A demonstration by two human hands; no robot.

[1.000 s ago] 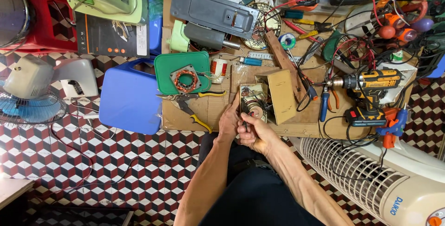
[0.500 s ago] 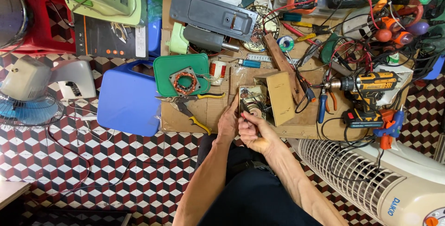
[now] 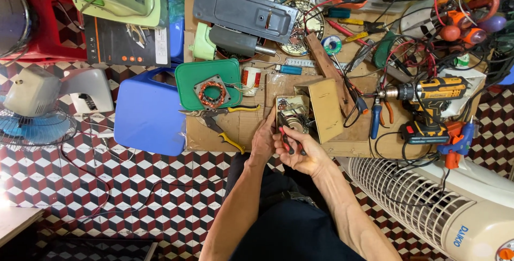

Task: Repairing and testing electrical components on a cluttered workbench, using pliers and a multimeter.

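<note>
Left hand [image 3: 263, 142] steadies small motor part [image 3: 293, 115]; right hand [image 3: 297, 153] fingers pinch red-handled tool [image 3: 285, 139], poking. Next: careful, tiny nudge.

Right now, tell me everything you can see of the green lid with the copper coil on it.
The green lid is a rounded square of plastic lying flat on the cardboard bench top, beside a blue stool. On it sits a grey square plate carrying a ring of copper coil. Thin wires trail off its right side. Yellow-handled snips lie just below its edge. No hand touches it.
</note>
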